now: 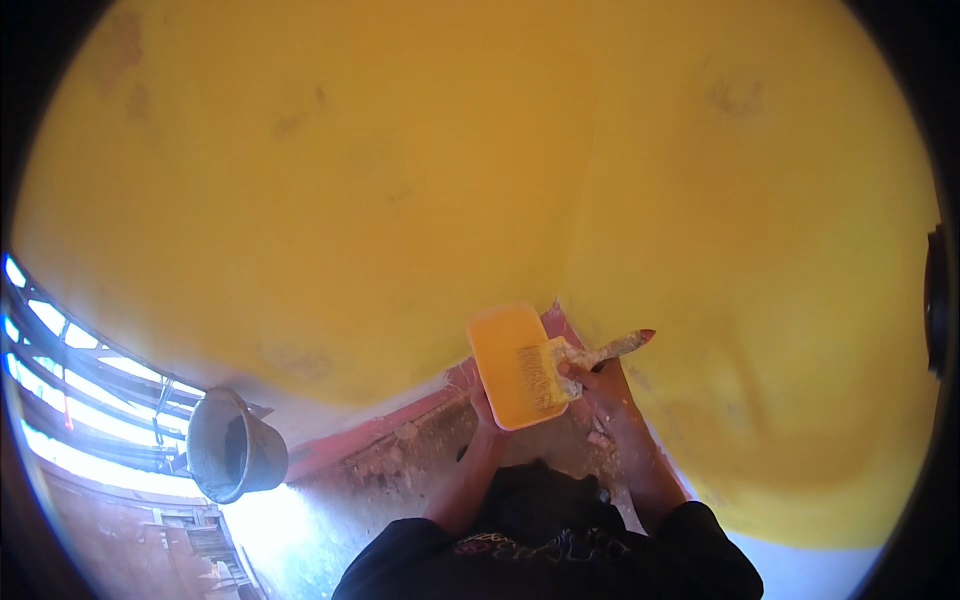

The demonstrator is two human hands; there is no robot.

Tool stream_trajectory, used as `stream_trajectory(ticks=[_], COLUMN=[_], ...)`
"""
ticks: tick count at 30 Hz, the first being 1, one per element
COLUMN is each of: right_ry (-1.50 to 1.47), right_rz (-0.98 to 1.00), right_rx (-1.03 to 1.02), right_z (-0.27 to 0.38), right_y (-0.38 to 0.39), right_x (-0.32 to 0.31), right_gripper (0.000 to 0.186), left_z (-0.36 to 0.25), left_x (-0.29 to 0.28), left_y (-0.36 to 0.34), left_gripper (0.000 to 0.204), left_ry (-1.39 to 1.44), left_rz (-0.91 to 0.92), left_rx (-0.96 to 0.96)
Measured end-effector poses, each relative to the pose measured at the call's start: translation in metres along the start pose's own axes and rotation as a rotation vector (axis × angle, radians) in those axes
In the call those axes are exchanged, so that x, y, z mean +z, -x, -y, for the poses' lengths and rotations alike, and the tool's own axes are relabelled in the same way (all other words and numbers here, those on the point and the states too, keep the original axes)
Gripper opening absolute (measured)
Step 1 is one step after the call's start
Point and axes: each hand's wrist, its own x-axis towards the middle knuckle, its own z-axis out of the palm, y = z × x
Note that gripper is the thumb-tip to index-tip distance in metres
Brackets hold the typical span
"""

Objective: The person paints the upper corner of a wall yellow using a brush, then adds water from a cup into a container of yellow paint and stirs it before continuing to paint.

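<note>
My left hand (484, 408) grips the side of a shallow orange plastic container (500, 345) with rounded corners and a pale rim. Its fingers are mostly hidden behind the container. My right hand (603, 390) is closed on a wide flat paintbrush (570, 362), its thumb pressed on the paint-caked body. The brush's bristles lie over the inside of the container, and its reddish-tipped handle sticks out to the right. Beyond both hands stands a yellow painted wall (420, 200) with a few darker smudges, meeting another yellow face at a corner.
A grey bucket (265, 450) is at the left, tilted in view. A pinkish-red band (365, 430) runs along the wall's base. Bright slatted openings (90, 400) show at the far left. The floor (350, 510) is worn and stained.
</note>
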Motion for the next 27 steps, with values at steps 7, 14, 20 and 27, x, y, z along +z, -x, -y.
stream_trajectory(ticks=[7,14,20,27], right_ry=[0.038,0.076,0.032,0.043], right_rz=[-0.017,-0.115,-0.028,-0.101], right_rx=[-0.192,-0.155,-0.211,-0.081], right_z=[-0.011,0.000,-0.001,-0.023], right_y=[-0.009,-0.008,-0.014,-0.017], right_x=[-0.001,0.009,0.002,-0.017], right_gripper=[0.050,0.047,0.055,0.050], left_z=[-0.008,-0.008,-0.007,0.012], left_x=[0.013,-0.002,-0.002,-0.012], left_y=[-0.009,-0.016,-0.017,-0.017], left_gripper=[0.051,0.049,0.050,0.043], left_ry=[0.175,0.208,0.133,-0.364], left_rz=[-0.031,-0.114,-0.002,-0.042], left_rx=[-0.093,-0.083,-0.140,0.059])
